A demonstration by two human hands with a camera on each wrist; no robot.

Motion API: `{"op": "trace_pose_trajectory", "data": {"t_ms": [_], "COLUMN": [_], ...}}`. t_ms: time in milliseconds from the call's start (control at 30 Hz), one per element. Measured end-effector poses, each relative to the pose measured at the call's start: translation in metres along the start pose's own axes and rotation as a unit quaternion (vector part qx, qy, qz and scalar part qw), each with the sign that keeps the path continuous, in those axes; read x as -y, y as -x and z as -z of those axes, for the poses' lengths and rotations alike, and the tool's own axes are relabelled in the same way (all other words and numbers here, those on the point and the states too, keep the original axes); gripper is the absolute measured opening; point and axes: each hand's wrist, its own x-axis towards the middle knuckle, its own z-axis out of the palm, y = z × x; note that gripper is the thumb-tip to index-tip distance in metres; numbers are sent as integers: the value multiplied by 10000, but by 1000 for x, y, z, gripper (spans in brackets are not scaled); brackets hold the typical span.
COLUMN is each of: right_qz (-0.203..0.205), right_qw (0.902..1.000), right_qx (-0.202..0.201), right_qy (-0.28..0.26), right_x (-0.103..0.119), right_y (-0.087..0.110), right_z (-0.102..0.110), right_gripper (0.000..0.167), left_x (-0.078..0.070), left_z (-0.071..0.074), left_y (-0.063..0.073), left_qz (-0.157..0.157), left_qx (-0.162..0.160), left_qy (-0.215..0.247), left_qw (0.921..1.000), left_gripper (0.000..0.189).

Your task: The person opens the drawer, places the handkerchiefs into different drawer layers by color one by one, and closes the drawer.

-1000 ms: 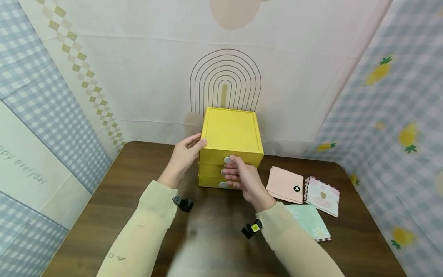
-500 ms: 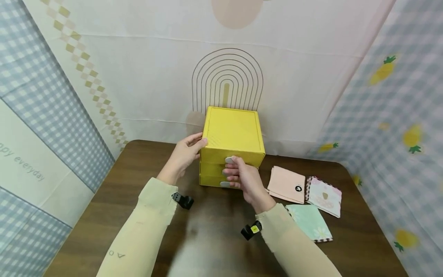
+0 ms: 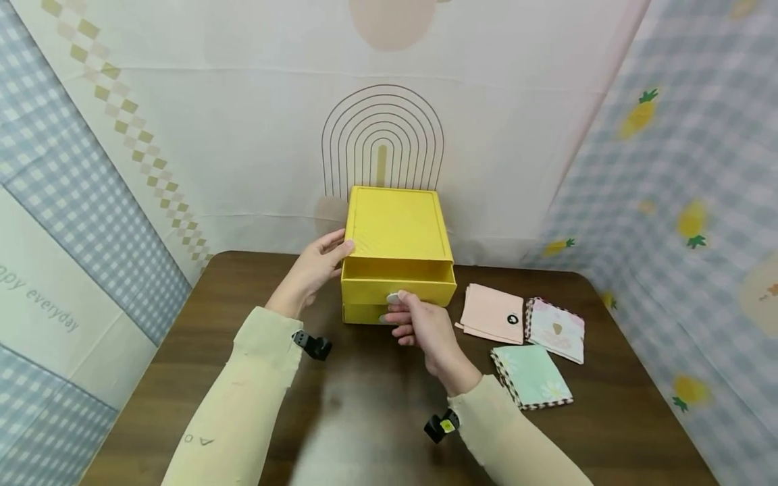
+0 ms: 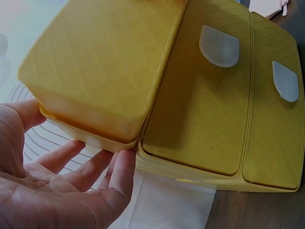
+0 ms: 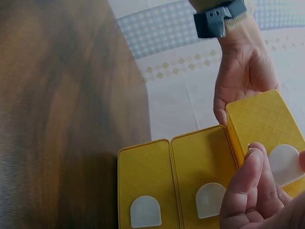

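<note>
A yellow drawer cabinet with three stacked drawers stands against the back cloth. Its top drawer is pulled partway out, and a strip of the yellow interior shows. My right hand pinches that drawer's white pull tab between thumb and fingers. On the cabinet's left side rests my left hand, thumb at the top edge and fingertips against the side wall. The middle drawer and bottom drawer are closed, each with a white tab.
Folded cloths lie on the brown table right of the cabinet: a pink one, a white one with a checked edge and a mint-green one. Patterned cloth hangs behind and at both sides.
The top drawer has slid out toward me, with my right hand moving back on its tab. My left hand stays at the cabinet's side. The view has shifted slightly.
</note>
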Motion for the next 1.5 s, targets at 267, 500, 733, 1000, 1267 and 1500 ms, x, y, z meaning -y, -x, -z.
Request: {"op": "trace_pose_trajectory", "data": {"t_ms": [267, 500, 733, 1000, 1267, 1500], "right_qz": [-91, -251, -166, -40, 573, 2054], "right_qw": [9995, 9983, 9980, 9977, 9945, 9679], "right_qx": [148, 273, 349, 504, 822, 661], "right_qy": [259, 447, 509, 451, 307, 1292], "right_x": [-4, -9, -15, -12, -18, -40], "right_y": [26, 44, 45, 42, 41, 43], "right_z": [3, 10, 16, 14, 18, 81], "right_gripper": [49, 52, 55, 56, 51, 28], "left_x": [2, 4, 5, 2, 1, 5], "left_z": [1, -1, -5, 0, 2, -3], "left_y": [3, 3, 3, 1, 2, 1], "left_qz": [-141, -203, -136, -190, -237, -325], "left_qx": [-209, -280, -168, -238, -353, -406], "left_qy": [-53, -149, -183, -278, -171, -85], "left_qw": [9997, 9993, 9996, 9991, 9990, 9986], "left_gripper": [62, 61, 60, 61, 59, 57]}}
